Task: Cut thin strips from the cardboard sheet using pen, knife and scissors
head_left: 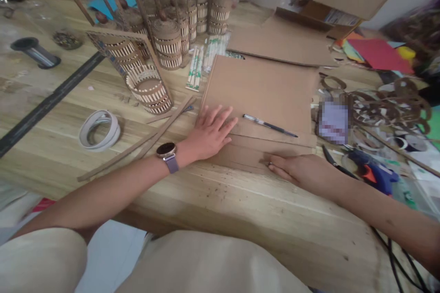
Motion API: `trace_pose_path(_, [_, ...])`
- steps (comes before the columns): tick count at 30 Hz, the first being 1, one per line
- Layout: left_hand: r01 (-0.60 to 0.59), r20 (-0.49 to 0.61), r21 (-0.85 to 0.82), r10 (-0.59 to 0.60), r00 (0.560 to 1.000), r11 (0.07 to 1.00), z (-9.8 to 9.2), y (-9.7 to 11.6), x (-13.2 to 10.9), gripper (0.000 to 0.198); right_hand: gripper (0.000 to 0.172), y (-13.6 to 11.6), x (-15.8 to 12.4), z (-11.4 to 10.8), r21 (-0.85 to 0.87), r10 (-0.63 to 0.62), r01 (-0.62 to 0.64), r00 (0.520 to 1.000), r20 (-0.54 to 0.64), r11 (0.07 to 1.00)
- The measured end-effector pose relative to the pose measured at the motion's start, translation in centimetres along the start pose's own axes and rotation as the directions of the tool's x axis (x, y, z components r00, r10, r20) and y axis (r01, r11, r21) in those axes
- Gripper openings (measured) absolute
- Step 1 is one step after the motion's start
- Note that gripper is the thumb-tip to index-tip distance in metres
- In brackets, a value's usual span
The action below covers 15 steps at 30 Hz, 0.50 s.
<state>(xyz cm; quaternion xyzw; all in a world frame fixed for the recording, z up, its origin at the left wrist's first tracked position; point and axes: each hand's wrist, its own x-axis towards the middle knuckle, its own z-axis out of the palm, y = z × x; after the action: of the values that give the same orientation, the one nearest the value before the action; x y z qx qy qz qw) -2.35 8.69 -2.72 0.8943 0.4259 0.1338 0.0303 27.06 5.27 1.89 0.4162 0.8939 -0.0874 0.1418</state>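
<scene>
A flat brown cardboard sheet (264,82) lies in front of me, with a lined strip along its near edge. My left hand (215,132) rests flat on its left side, fingers spread; a watch is on that wrist. Over the near strip, my right hand (292,169) is closed in a pinch at the cardboard. A small dark tip shows at its fingers, but what they hold is too small to make out. A pen (270,125) lies across the sheet between and beyond the hands.
Left of the sheet are cardboard strips (161,135), a tape roll (99,130) and a stick-and-cardboard basket (147,89). Several lidded containers (167,43) stand behind. At right lie a phone (333,121), black-handled tool (332,158), blue glue gun (374,171) and curled strips (395,105).
</scene>
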Motion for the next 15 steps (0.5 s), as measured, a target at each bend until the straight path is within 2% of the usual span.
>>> trace_pose_path(3, [-0.003,-0.029,0.006,0.003,1.0,1.0,0.2,-0.9,-0.4,0.053,0.038,-2.2,2.1,-1.9,-0.035,0.009,-0.004,0.991,0.133,0.999])
trace_pose_path(6, [-0.006,-0.032,0.012,0.007,0.999,1.0,0.5,-0.9,-0.5,0.054,0.036,-5.4,4.8,-3.7,-0.044,-0.011,0.019,0.988,0.154,0.999])
trace_pose_path(9, [0.0,-0.024,0.026,0.0,1.0,1.0,0.5,-0.7,-0.5,0.053,0.035,-8.1,6.9,-4.5,-0.07,-0.046,0.06,0.981,0.187,0.996])
trace_pose_path(15, [0.009,-0.014,0.045,-0.008,1.0,0.999,0.4,-0.6,-0.4,0.054,0.03,-9.8,8.3,-4.9,-0.123,-0.044,0.07,0.978,0.206,0.99])
